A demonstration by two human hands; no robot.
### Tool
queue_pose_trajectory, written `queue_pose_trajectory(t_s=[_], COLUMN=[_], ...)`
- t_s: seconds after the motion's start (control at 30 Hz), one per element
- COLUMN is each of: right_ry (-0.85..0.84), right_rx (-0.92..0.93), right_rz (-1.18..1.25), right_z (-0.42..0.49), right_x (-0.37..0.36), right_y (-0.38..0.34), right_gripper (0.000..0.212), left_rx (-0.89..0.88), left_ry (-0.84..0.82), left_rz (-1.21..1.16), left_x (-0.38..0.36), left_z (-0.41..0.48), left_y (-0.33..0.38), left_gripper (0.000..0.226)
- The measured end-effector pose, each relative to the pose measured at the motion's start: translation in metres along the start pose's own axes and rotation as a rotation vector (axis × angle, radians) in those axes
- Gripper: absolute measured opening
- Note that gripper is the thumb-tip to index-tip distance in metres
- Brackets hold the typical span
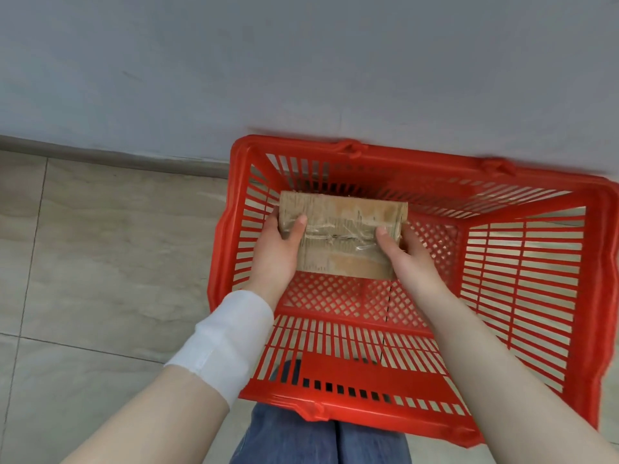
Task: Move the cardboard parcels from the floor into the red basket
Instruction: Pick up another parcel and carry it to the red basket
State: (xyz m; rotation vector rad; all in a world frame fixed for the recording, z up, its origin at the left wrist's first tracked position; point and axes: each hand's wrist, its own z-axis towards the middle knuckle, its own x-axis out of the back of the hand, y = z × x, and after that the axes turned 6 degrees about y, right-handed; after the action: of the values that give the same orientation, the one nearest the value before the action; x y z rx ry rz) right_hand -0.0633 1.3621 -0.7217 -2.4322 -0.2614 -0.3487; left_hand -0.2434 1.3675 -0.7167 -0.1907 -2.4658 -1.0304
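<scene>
A flat brown cardboard parcel (343, 226), wrapped in clear tape, is inside the red basket (522, 289), near its left back corner. My left hand (279, 249) grips the parcel's left edge, thumb on top. My right hand (407, 254) grips its right edge, thumb on top as well. Whether the parcel touches the basket's lattice floor I cannot tell. The basket's slotted walls and mesh bottom show no other parcel.
The basket stands on beige floor tiles (100, 249) against a grey wall (301, 68) with a dark skirting strip (110, 155). My knees in blue jeans (318, 440) are at the basket's near rim. A white band (221, 343) wraps my left wrist.
</scene>
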Motion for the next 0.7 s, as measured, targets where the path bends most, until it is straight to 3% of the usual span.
queue_pose_trajectory(t_s=[0.33,0.6,0.7], right_ry=[0.050,0.031,-0.010], right_rx=[-0.047,-0.022,-0.029], right_rz=[0.130,0.133,0.157], right_z=[0.011,0.013,0.010], right_x=[-0.026,-0.026,-0.020], right_y=[0.011,0.011,0.006], right_gripper=[0.113,0.108,0.090], left_rx=[-0.095,-0.092,-0.063], left_ry=[0.103,0.083,0.057], left_rz=[0.076,0.104,0.082], left_x=[-0.011,-0.012,-0.008], left_z=[0.018,0.019,0.018], left_y=[0.001,0.003,0.005], left_gripper=[0.051,0.049,0.054])
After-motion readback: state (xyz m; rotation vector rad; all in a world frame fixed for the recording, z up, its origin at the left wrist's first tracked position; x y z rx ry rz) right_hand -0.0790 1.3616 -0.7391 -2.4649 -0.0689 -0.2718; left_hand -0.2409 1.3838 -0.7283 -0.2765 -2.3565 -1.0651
